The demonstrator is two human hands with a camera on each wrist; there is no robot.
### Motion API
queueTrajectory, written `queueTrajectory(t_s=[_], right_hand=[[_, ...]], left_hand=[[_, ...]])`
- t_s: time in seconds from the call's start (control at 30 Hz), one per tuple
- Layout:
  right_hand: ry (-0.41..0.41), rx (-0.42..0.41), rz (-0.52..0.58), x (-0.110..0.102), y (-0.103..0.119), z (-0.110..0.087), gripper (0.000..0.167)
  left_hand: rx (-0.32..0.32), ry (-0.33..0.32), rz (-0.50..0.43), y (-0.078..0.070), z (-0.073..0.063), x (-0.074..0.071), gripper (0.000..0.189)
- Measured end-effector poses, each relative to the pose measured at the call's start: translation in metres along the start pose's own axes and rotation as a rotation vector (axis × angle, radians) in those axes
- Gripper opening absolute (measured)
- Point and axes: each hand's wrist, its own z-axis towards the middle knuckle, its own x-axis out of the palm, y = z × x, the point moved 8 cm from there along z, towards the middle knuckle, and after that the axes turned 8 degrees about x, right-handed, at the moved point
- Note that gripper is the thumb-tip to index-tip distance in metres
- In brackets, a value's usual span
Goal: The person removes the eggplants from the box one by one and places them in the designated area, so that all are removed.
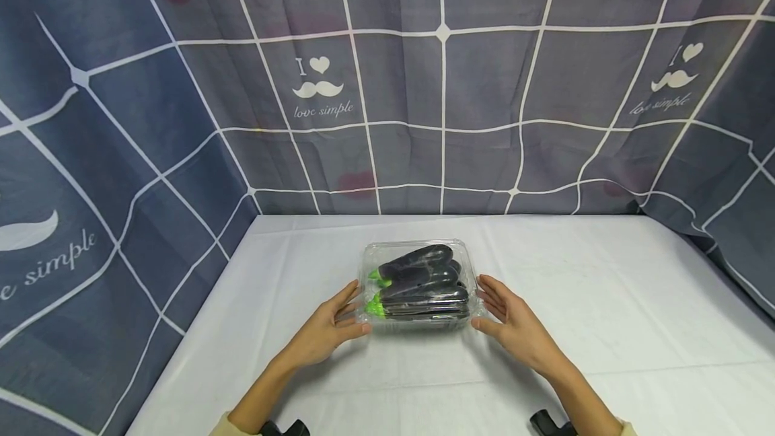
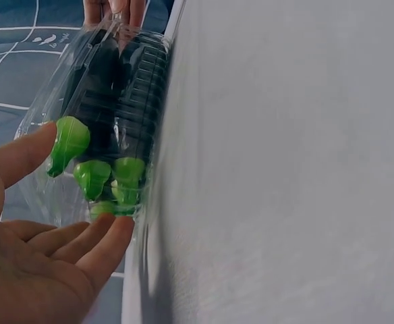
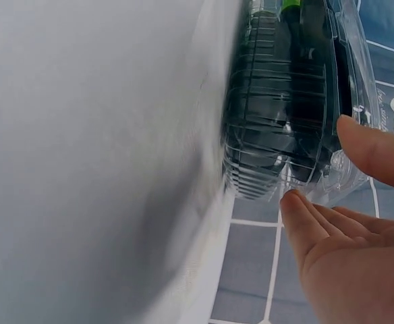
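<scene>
A clear plastic box (image 1: 412, 324) sits on the white-covered table, holding several toy-like dark eggplants (image 1: 418, 276) with bright green stem ends pointing left. At the box's left end is my left hand (image 1: 327, 330), its thumb and fingers spread around the corner; the left wrist view shows its fingers (image 2: 109, 246) against or very near the plastic, beside the green stems (image 2: 92, 179). Opposite it, my right hand (image 1: 517, 332) is at the right end, thumb apart from the extended fingers. In the right wrist view, its fingertips (image 3: 293, 202) meet or nearly meet the ribbed end.
White cloth (image 1: 605, 301) covers the table. A dark grid-patterned curtain (image 1: 399, 99) hangs along the back and both sides. Black wrist devices (image 1: 284, 428) show at the lower edge near both forearms.
</scene>
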Motion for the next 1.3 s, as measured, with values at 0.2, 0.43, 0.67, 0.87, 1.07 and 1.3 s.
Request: queueTrajectory(t_s=[0.2,0.43,0.67,0.87,1.07,1.3], right_hand=[[0.011,0.024,0.064,0.0036,-0.0027,-0.0003,0.074],[-0.001,0.036,0.097,0.0054,-0.0047,-0.0008,0.072],[-0.007,0.052,0.081,0.0063,-0.005,-0.0021,0.07],[-0.017,0.048,0.083,0.0071,-0.0032,-0.0033,0.067],[-0.039,0.052,0.082,0.0071,-0.0015,-0.0036,0.063],[-0.148,0.081,0.05,0.0011,-0.0044,-0.0036,0.052]], left_hand=[[-0.001,-0.01,-0.037,0.002,-0.0009,0.0,0.087],[0.002,-0.01,-0.074,0.0037,-0.0014,0.0027,0.085],[-0.009,-0.028,-0.078,0.0028,-0.0011,0.0032,0.085],[0.001,-0.025,-0.085,0.0017,0.001,0.0029,0.085],[0.013,-0.001,-0.074,0.0017,0.0022,0.0037,0.083],[0.007,-0.002,-0.071,0.0006,0.0032,0.0045,0.084]])
